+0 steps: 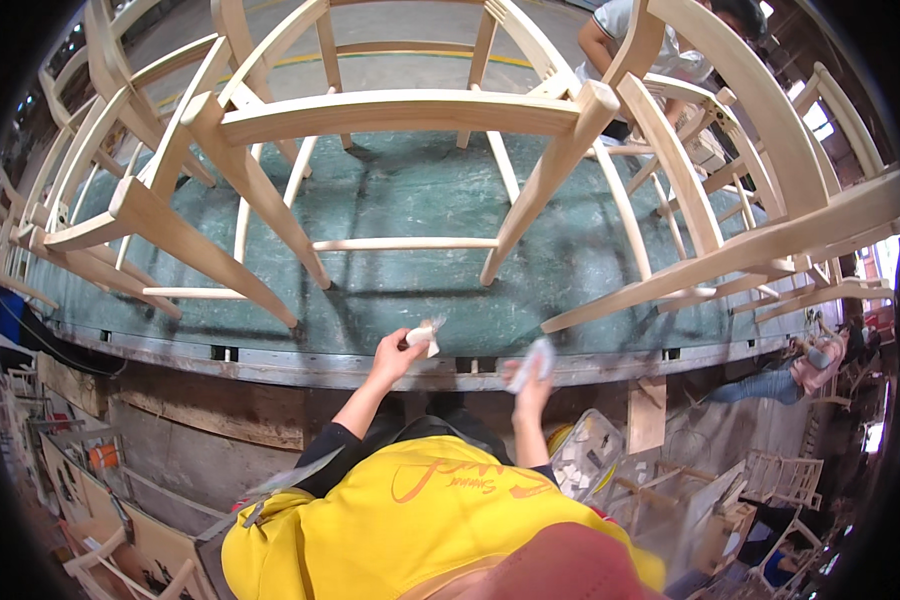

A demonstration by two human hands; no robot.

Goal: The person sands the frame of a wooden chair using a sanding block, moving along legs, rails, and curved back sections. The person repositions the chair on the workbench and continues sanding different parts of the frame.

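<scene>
My left hand (396,354) is closed around a small cream-coloured piece (426,336), which sticks out past the fingertips over the near edge of the green work surface (400,195). It may be wood, but its exact kind does not show. To the right, my right hand (532,392) grips a flat whitish pad (538,364), blurred by motion. The two hands are apart. Just beyond them stands an unfinished wooden chair frame (400,116), its front legs and a thin crossbar facing me. Neither hand touches it.
More bare wooden chair frames (195,245) crowd the left and right (660,280). A person (595,45) is at the far right; another (795,375) sits farther right. Below the metal table edge (290,368), a tub (585,450) holds pale pieces.
</scene>
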